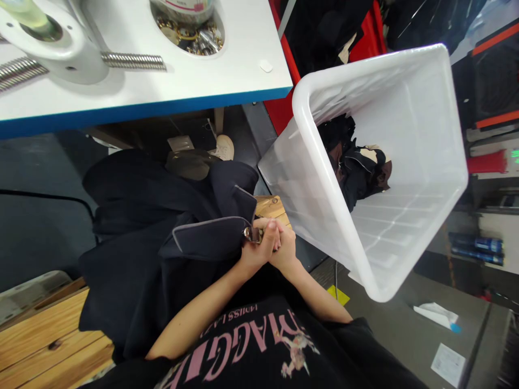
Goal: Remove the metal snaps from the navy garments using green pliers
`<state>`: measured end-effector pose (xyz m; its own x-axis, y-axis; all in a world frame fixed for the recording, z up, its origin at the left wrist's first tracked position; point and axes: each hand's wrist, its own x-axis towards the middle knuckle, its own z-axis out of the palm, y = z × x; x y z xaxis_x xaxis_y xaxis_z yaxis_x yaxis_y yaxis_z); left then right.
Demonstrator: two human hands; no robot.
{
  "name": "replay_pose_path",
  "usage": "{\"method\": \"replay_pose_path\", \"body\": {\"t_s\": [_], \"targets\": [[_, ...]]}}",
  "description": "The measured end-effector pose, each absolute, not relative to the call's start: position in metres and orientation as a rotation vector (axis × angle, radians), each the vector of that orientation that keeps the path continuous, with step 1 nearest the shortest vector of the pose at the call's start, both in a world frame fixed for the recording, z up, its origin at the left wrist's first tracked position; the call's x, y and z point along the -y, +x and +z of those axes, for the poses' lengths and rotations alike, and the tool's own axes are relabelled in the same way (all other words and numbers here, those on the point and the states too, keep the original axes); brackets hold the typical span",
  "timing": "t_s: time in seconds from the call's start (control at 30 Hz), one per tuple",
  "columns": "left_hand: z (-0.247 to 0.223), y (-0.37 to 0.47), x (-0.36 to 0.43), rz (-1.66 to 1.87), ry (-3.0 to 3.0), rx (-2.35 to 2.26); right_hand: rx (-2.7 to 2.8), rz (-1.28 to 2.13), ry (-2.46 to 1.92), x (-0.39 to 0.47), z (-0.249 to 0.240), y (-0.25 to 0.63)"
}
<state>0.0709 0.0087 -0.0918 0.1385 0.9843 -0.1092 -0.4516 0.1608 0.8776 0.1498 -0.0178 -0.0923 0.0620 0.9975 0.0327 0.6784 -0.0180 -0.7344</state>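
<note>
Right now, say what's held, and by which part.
A metal thing, in the clasped left hand and right hand: its shiny end sticks out; the gripped part is hidden.

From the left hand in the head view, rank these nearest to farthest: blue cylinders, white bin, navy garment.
1. Navy garment: right at the left hand, spreading out to its left.
2. White bin: to the right, its outer wall just beyond the clasped hands.
3. Blue cylinders: far right of the view, past the bin.
</note>
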Motion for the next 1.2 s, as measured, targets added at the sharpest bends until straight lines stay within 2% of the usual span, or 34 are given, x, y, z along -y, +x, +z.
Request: {"method": "replay_pose_path", "body": {"t_s": [0.17,0.3,0.33,0.37,0.43,0.47,0.53,0.63,0.77,0.9,1.03,1.2], "targets": [[-0.075,0.062,-0.015,1.053,0.903,-0.975,1.645,0.687,-1.859,0.014,-0.084,0.157],[-0.034,0.011,-0.013,0.583,1.441,-0.974,1.678,0.254,-2.017,0.001,-0.065,0.177],[-0.023,-0.004,-0.013,0.567,1.562,-0.935,1.706,0.167,-2.02,-0.002,-0.059,0.182],[-0.013,-0.019,-0.015,0.632,1.645,-0.965,1.734,0.109,-2.014,-0.004,-0.053,0.185],[-0.001,-0.039,-0.026,0.976,1.79,-1.194,1.781,0.076,-1.989,-0.007,-0.045,0.189],[-0.001,-0.044,-0.035,1.007,1.914,-1.314,1.802,0.089,-1.975,-0.007,-0.043,0.189],[-0.01,-0.046,-0.054,0.823,1.967,-1.308,1.84,0.156,-1.971,-0.007,-0.043,0.189],[-0.033,-0.038,-0.076,0.55,1.598,-1.138,1.858,0.343,-2.029,-0.006,-0.053,0.19],[-0.05,-0.033,-0.076,0.777,0.973,-1.152,1.599,0.847,-1.996,-0.006,-0.075,0.196],[-0.049,-0.034,-0.065,0.966,0.834,-1.218,1.121,1.261,-1.662,-0.015,-0.082,0.187],[-0.039,-0.025,-0.058,1.039,1.067,-1.312,1.057,1.275,-1.396,-0.032,-0.061,0.154],[-0.029,-0.011,-0.054,1.104,1.331,-1.368,1.134,1.179,-1.268,-0.049,-0.043,0.12]]}}
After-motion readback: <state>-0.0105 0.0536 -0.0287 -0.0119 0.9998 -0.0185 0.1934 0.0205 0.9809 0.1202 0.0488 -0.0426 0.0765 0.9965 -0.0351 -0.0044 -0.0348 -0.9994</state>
